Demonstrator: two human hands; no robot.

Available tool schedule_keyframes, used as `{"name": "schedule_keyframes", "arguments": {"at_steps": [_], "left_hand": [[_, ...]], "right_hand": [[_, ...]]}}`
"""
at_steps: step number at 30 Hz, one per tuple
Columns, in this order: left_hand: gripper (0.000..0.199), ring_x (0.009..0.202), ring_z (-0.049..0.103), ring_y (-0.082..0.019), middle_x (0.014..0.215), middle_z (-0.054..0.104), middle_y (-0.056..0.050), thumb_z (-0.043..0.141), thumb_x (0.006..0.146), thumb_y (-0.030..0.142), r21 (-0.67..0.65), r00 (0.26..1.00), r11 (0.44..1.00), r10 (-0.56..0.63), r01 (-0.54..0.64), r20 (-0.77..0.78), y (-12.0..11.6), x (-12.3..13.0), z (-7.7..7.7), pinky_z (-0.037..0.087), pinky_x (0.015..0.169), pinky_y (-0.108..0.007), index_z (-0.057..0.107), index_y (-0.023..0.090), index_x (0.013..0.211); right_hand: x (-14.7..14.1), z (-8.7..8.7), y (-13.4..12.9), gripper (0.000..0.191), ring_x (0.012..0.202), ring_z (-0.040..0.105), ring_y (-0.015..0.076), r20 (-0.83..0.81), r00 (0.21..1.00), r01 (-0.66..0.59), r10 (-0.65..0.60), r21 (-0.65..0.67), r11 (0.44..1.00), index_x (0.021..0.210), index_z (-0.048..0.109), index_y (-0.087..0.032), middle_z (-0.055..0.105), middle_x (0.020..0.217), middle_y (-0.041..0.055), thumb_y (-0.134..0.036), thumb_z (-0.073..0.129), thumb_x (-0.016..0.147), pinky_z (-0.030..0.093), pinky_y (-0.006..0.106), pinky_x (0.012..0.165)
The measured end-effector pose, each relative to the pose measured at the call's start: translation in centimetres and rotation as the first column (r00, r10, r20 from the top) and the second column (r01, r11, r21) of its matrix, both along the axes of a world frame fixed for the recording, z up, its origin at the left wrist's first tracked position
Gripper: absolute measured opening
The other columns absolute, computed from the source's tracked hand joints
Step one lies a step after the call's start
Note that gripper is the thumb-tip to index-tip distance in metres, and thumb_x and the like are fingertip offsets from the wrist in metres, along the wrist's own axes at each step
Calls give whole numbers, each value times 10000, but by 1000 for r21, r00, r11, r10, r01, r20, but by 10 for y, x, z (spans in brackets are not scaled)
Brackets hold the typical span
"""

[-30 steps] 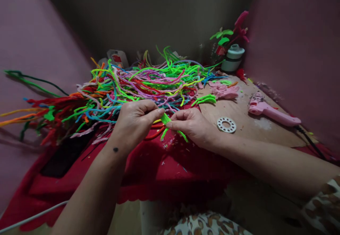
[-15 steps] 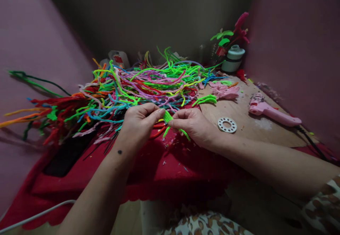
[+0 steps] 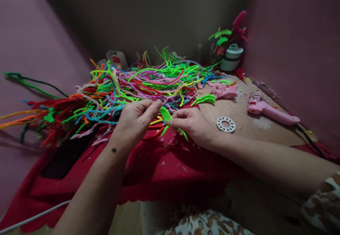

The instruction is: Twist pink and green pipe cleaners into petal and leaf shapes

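Between the thumb and fingers of my right hand (image 3: 195,126) is a bright green fuzzy pipe cleaner piece (image 3: 166,114), bent into a flat leaf-like shape. Its thin green ends hang down below my fingers. My left hand (image 3: 138,118) is closed in a pinch just off the upper left tip of this piece; whether anything is in the pinch is hidden. Under the hands, red and yellow pipe cleaners (image 3: 154,134) lie on the red cloth (image 3: 148,167). Small scraps are scattered there too.
A large heap of coloured pipe cleaners (image 3: 143,81) spreads behind my hands. To the right, a wooden board (image 3: 244,125) bears a white ring with holes (image 3: 225,124), a pink corded tool (image 3: 273,113) and green strips (image 3: 204,99). A dark phone-like slab (image 3: 61,159) lies at left.
My left hand has shifted slightly left and up, away from the green piece, so more of its upper end shows. My right hand keeps its pinch. The whole view has moved a little.
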State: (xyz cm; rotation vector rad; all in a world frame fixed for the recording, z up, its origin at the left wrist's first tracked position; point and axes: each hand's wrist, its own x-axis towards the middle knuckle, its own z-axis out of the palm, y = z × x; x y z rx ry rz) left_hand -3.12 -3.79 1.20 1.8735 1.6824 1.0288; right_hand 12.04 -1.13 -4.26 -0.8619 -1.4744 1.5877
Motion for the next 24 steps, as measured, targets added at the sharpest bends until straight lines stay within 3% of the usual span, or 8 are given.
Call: {"name": "schedule_keyframes", "arguments": {"at_steps": [4, 9, 13, 17, 19, 21, 24], "left_hand": [[184, 449, 335, -61, 484, 434, 52, 577, 743, 284, -106, 990, 993, -42, 56, 134, 0, 2, 0, 251, 421, -196, 581, 152, 614], [190, 451, 339, -65, 476, 435, 51, 586, 724, 282, -110, 982, 990, -66, 86, 179, 2, 1, -2, 274, 433, -197, 582, 152, 586], [197, 501, 408, -89, 523, 493, 30, 560, 732, 289, -31, 998, 998, -53, 54, 41, 3, 2, -6, 332, 489, -211, 587, 155, 590], [193, 580, 470, -108, 607, 550, 8, 533, 758, 283, 180, 981, 983, 2, 34, -192, 3, 5, -12, 368, 581, -227, 576, 164, 613], [189, 602, 480, -110, 639, 561, 3, 526, 769, 281, 238, 972, 970, 8, 49, -234, 4, 5, -15, 372, 607, -230, 573, 165, 628], [198, 596, 476, -108, 632, 551, 6, 519, 781, 297, 200, 983, 979, 5, 32, -183, 5, 4, -15, 371, 595, -227, 577, 165, 646], [248, 515, 423, -92, 552, 487, 25, 508, 790, 338, 7, 1000, 1000, -14, 14, 7, 4, 2, -12, 342, 508, -214, 553, 163, 621]], "right_hand": [[0, 0, -1, 160, 479, 381, 65, 4, 1000, -4, 4, -13, 1000, 571, 583, -136, 500, 522, -38, -246, 659, 659, 286, 236, 498], [0, -3, 1, 217, 438, 371, 64, -132, 984, -133, 116, -129, 983, 587, 575, -149, 470, 492, -48, -321, 680, 668, 263, 233, 457], [-1, -4, 2, 262, 414, 362, 61, -69, 989, -137, 129, -118, 984, 534, 536, -151, 460, 462, -48, -325, 690, 655, 248, 228, 434], [-2, -6, 3, 241, 428, 366, 60, -82, 990, -121, 114, -82, 989, 554, 521, -157, 460, 480, -53, -296, 677, 672, 265, 220, 443], [-2, -7, 4, 241, 439, 375, 60, -93, 990, -113, 106, -77, 991, 553, 515, -156, 465, 490, -50, -286, 676, 676, 275, 219, 450], [-2, -8, 4, 216, 441, 379, 59, -106, 989, -108, 98, -92, 990, 569, 528, -153, 476, 500, -49, -268, 683, 666, 282, 219, 453], [-2, -8, 4, 165, 439, 382, 58, -132, 989, -87, 71, -115, 990, 601, 550, -150, 487, 510, -50, -231, 685, 645, 288, 219, 453]]}}
